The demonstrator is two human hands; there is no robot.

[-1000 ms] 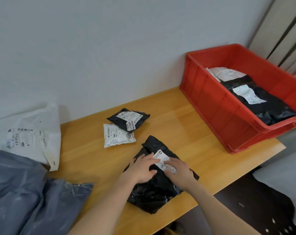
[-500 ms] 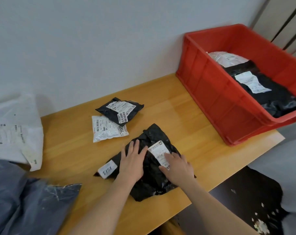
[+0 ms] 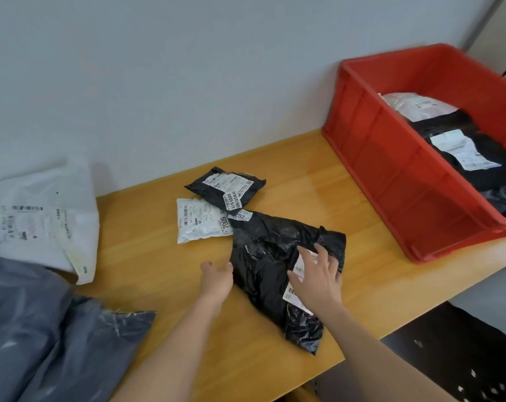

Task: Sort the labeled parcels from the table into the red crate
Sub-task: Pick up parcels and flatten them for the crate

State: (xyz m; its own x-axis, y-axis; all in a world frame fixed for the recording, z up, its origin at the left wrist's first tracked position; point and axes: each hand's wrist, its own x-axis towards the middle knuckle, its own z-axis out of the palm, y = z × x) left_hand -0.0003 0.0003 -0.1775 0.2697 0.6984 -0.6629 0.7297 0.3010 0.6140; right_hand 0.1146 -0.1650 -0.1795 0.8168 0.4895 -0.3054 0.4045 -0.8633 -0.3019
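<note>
On the wooden table (image 3: 289,175), left of the red crate (image 3: 391,181), the large black parcel (image 3: 269,256) looks soft, slippery and light, best gripped by opposite edges; right hand (image 3: 318,274) lies spread on its label, left hand (image 3: 217,278) touches its edge, grasping nothing.

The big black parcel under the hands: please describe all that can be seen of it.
The big black parcel is a soft, wrinkled, glossy bag that looks like plastic film. It lies flat on the wooden table, near the front edge, left of the red crate. A white barcode label sits on top, partly covered. The right hand rests on that label with spread fingers; the left hand touches its left edge. Its far corner, with a small white sticker, reaches the small white parcel.
</note>
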